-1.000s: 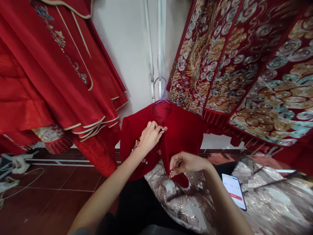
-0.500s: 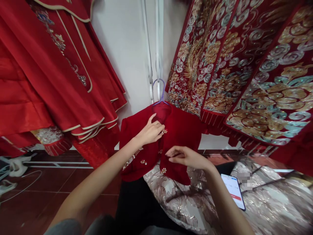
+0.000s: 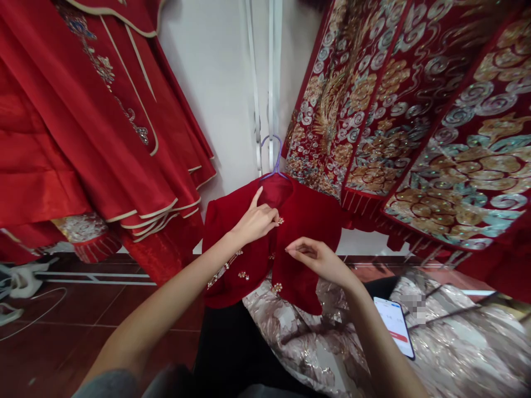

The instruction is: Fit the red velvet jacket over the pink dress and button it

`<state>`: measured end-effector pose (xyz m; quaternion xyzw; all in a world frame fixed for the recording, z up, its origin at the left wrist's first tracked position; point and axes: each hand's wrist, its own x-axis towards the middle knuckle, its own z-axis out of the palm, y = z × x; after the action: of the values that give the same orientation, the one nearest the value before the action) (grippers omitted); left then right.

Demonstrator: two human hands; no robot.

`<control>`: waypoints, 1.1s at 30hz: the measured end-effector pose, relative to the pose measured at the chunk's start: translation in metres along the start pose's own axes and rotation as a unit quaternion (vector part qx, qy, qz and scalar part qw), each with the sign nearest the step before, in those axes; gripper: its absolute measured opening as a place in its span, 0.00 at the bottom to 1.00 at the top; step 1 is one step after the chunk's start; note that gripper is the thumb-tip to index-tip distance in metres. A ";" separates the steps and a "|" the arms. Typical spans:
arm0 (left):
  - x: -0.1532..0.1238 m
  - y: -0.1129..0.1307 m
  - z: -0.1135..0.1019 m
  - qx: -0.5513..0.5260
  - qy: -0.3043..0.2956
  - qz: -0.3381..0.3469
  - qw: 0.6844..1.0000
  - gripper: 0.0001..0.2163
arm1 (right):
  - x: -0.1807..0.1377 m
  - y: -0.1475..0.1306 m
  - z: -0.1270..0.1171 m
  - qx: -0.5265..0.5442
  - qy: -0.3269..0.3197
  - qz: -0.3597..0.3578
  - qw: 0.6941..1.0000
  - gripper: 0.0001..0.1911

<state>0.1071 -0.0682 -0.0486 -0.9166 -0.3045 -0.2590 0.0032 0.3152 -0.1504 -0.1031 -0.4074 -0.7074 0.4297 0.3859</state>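
Observation:
A small dark red velvet jacket (image 3: pixel 311 221) with beaded clasp buttons hangs on a purple hanger (image 3: pixel 274 157) against the white wall. My left hand (image 3: pixel 255 221) pinches the jacket's front edge just below the collar, beside the top clasp, with the index finger pointing up. My right hand (image 3: pixel 317 258) hovers lower at the front opening with loosely curled fingers, touching or just off the cloth; I see nothing held in it. A lower clasp (image 3: pixel 276 288) hangs free beneath it.
Red robes with cream piping (image 3: pixel 95 138) hang at left. A heavily embroidered red and gold garment (image 3: pixel 415 110) hangs at right. A silvery brocade fabric (image 3: pixel 456 342) lies over my lap with a lit phone (image 3: pixel 394 326) on it. White cables (image 3: pixel 20 282) lie on the red tiled floor.
My right hand let go of the jacket's lower hem clasp and rose to the middle of the front opening. My left hand stayed near the collar, index finger now raised.

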 end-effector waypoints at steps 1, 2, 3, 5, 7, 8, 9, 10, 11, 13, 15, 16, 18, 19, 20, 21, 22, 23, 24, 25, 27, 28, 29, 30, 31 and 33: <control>0.000 0.000 0.000 -0.006 0.006 -0.009 1.000 0.03 | 0.000 0.001 0.000 -0.002 0.001 -0.001 1.000 0.15; 0.000 0.001 0.001 -0.012 0.014 -0.019 1.000 0.02 | 0.000 0.001 0.000 -0.004 0.003 -0.002 1.000 0.15; 0.000 0.002 0.001 -0.018 0.024 -0.028 0.999 0.02 | 0.000 0.001 0.000 -0.005 0.006 -0.004 1.000 0.15; 0.000 0.003 0.002 -0.019 0.037 -0.038 0.998 0.02 | 0.000 0.001 0.000 -0.005 0.010 -0.007 1.000 0.15; 0.001 0.003 0.002 0.003 0.035 -0.034 0.999 0.02 | 0.001 0.002 0.000 -0.005 0.010 -0.007 1.000 0.15; 0.001 0.004 0.002 0.020 0.030 -0.028 0.999 0.03 | 0.001 0.002 0.000 -0.005 0.010 -0.007 1.000 0.15; 0.001 0.004 0.003 0.038 0.025 -0.021 0.999 0.03 | 0.001 0.003 0.000 -0.004 0.009 -0.007 1.000 0.15; 0.002 0.004 0.003 0.056 0.021 -0.015 0.998 0.03 | 0.001 0.004 -0.001 -0.003 0.010 -0.008 1.000 0.15; 0.002 0.004 0.003 0.071 0.019 -0.009 0.997 0.03 | 0.001 0.005 -0.001 -0.001 0.011 -0.009 1.000 0.14; 0.003 0.004 0.002 0.093 0.014 0.000 0.996 0.02 | 0.001 0.008 -0.001 0.002 0.010 -0.010 1.000 0.14; 0.003 0.004 0.002 0.093 0.008 0.000 0.996 0.01 | 0.001 0.010 -0.001 0.004 0.010 -0.009 1.000 0.14; 0.003 0.004 0.001 0.084 0.006 -0.003 0.996 0.01 | 0.001 0.010 -0.001 0.005 0.009 -0.009 1.000 0.14; 0.003 0.004 0.001 0.054 0.005 -0.010 0.998 0.01 | 0.002 0.011 -0.001 0.007 0.007 -0.009 1.000 0.14; 0.003 0.004 0.001 0.036 0.007 -0.012 0.999 0.01 | 0.002 0.010 -0.001 0.009 0.006 -0.009 1.000 0.14; 0.003 0.004 0.001 0.020 0.009 -0.012 1.000 0.01 | 0.002 0.010 0.000 0.010 0.004 -0.009 1.000 0.14; 0.003 0.003 0.001 0.009 0.011 -0.010 1.000 0.01 | 0.002 0.009 0.000 0.011 0.004 -0.009 1.000 0.14; 0.003 0.003 0.001 0.004 0.013 -0.008 1.000 0.01 | 0.002 0.008 0.000 0.011 0.005 -0.008 1.000 0.14; 0.003 0.002 0.001 0.002 0.014 -0.006 1.000 0.01 | 0.002 0.007 0.001 0.010 0.005 -0.008 1.000 0.14; 0.003 0.001 0.001 0.005 0.016 -0.002 1.000 0.01 | 0.002 0.007 0.001 0.008 0.005 -0.007 1.000 0.13; 0.002 0.000 0.002 0.013 0.016 0.002 1.000 0.01 | 0.002 0.006 0.001 0.005 0.006 -0.007 1.000 0.13; 0.002 -0.001 0.003 0.042 0.015 0.011 0.999 0.02 | 0.002 0.007 0.002 0.004 0.015 -0.007 1.000 0.13; 0.001 -0.001 0.003 0.064 0.013 0.016 0.998 0.03 | 0.003 0.007 0.002 0.009 0.027 -0.007 1.000 0.13; 0.001 -0.002 0.004 0.091 0.011 0.024 0.996 0.04 | 0.004 0.008 0.003 0.018 0.047 -0.008 0.999 0.13; 0.001 -0.001 0.004 0.121 0.008 0.033 0.992 0.05 | 0.007 0.008 0.004 0.030 0.073 -0.012 0.997 0.14; 0.000 0.000 0.005 0.151 0.006 0.043 0.988 0.07 | 0.011 0.008 0.006 0.045 0.106 -0.020 0.993 0.15; 0.000 0.003 0.005 0.207 0.004 0.059 0.977 0.09 | 0.022 0.004 0.011 0.076 0.187 -0.054 0.978 0.17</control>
<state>0.1107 -0.0694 -0.0524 -0.9114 -0.2971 -0.1931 0.2094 0.2977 -0.1323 -0.1065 -0.4111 -0.6088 0.3770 0.5642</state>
